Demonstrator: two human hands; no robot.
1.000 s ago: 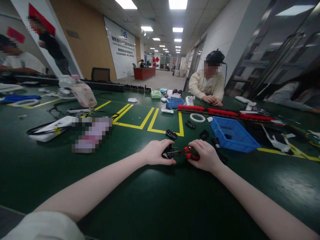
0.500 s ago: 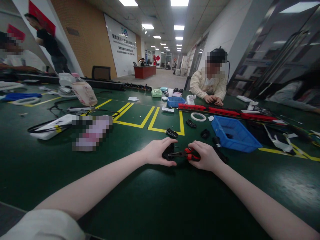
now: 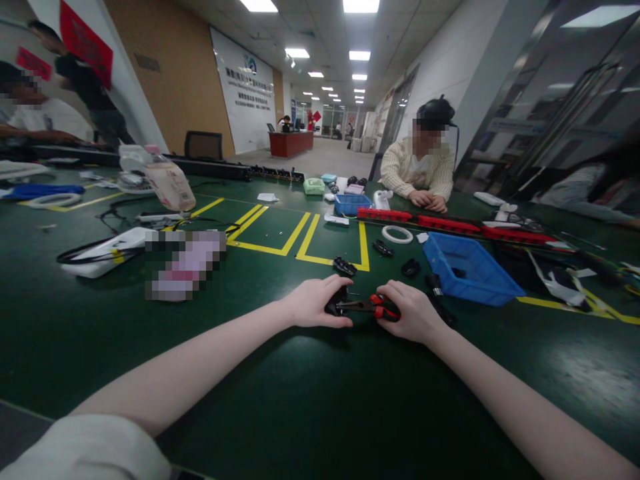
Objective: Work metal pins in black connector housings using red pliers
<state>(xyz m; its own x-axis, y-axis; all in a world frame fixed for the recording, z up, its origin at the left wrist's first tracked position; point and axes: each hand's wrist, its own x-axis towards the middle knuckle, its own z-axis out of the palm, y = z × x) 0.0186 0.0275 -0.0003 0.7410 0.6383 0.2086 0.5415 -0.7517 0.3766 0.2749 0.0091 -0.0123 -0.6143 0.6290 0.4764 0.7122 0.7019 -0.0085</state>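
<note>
My left hand (image 3: pixel 320 303) is closed around a small black part (image 3: pixel 336 303), its thumb and fingers curving over either side. I cannot make out exactly what this part is. Red-and-black long-nose pliers (image 3: pixel 384 308) are gripped in my right hand (image 3: pixel 413 310). Their jaws point left and reach the black part; the contact is too small to see clearly. A thin metal pin or screw juts to the right from the part, just above the jaws. Just beyond my left hand lies a black toothed piece (image 3: pixel 345 266) on the green table (image 3: pixel 320 400).
Right of my hands are a blue bin (image 3: pixel 470 267), a black ring-shaped piece (image 3: pixel 411 268) and a roll of white tape (image 3: pixel 397 234). Red strips (image 3: pixel 445 225) lie farther back, before a seated person (image 3: pixel 420 160). To the left are a phone (image 3: pixel 187 267) and a bottle (image 3: pixel 169 183).
My hands, the pliers and the black part hold nearly the same place. The view has shifted very slightly. At the far left, a standing person has moved a little leftward.
</note>
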